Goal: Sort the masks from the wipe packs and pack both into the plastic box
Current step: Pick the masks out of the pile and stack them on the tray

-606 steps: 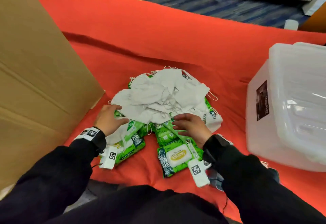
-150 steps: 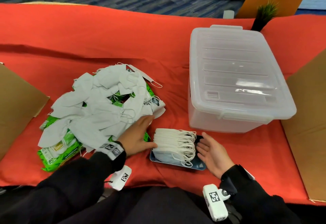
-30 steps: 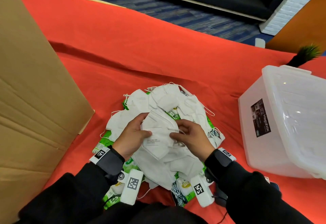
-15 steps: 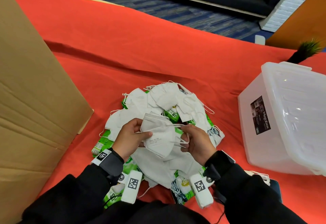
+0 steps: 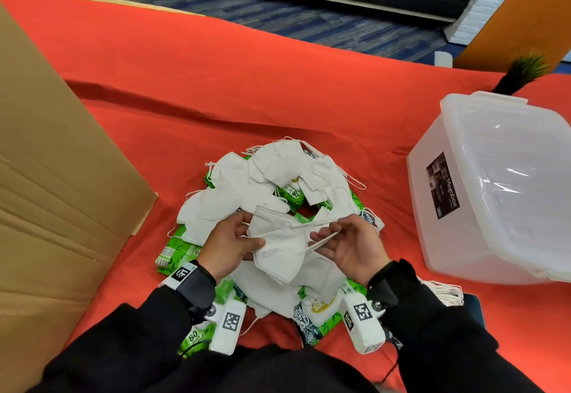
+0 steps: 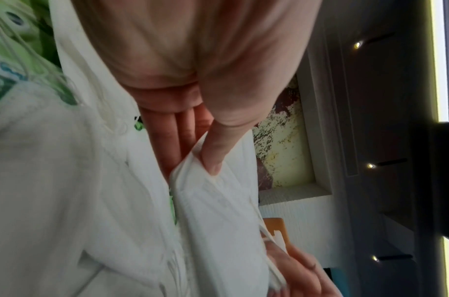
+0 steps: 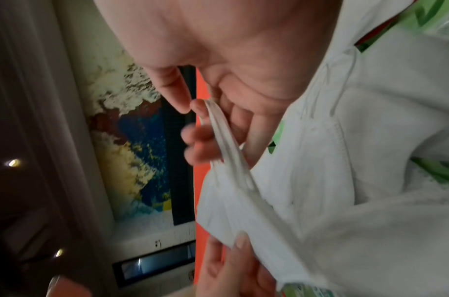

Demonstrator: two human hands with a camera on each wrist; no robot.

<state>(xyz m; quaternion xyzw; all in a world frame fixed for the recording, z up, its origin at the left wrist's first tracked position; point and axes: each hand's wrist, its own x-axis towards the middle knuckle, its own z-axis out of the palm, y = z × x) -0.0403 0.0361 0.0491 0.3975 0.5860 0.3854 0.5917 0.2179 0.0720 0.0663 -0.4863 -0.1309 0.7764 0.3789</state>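
Here the left hand (image 5: 230, 242) pinches a mask (image 5: 279, 245), right hand (image 5: 350, 245) pinching its loops (image 5: 321, 239).

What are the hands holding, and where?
A white mask. The left hand pinches its left edge; the right hand pinches its ear loops.

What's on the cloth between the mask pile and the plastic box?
Nothing: in the head view, only bare red cloth separates the mask pile from the plastic box.

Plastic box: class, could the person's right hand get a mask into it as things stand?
Probably not yet: the plastic box sits near the right hand, but its lid looks shut, and that hand pinches the ear loops.
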